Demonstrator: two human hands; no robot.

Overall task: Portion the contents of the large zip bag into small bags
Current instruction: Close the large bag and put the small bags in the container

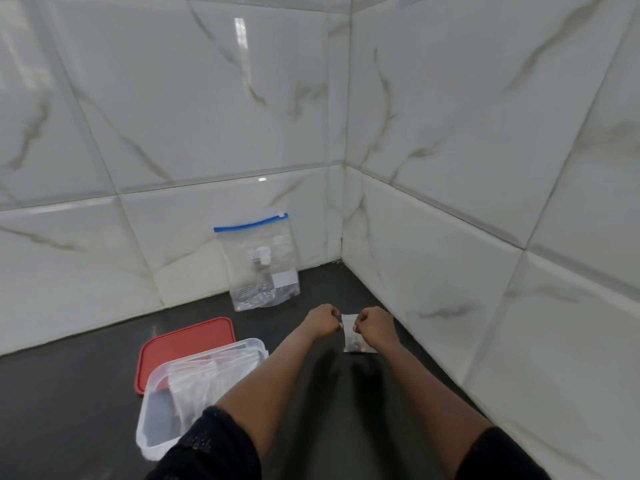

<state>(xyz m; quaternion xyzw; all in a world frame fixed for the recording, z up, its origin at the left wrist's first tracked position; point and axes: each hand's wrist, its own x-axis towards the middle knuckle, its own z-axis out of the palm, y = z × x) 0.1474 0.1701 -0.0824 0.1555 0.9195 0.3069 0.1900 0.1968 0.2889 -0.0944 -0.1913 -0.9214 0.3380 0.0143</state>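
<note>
Where the small bag (351, 336) is: between both hands, near the counter's (86, 393) right wall edge.
Left hand (320, 322): fingers curled, pinching the bag's top left.
Right hand (375, 323): fingers curled, pinching the top right.
Handling: likely light, limp, slick film; dark contents sag low; hold by the zip strip.
Large bag (261, 265): leaning at the back edge.

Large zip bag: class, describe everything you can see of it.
The large zip bag is clear, slightly crinkled plastic with a blue zip strip along its top and a white slider at the right end. It stands upright, leaning back on the tiled wall, its base on the dark counter. White printed patches show on its front; a few dark contents lie at the bottom. Nothing else touches it.
</note>
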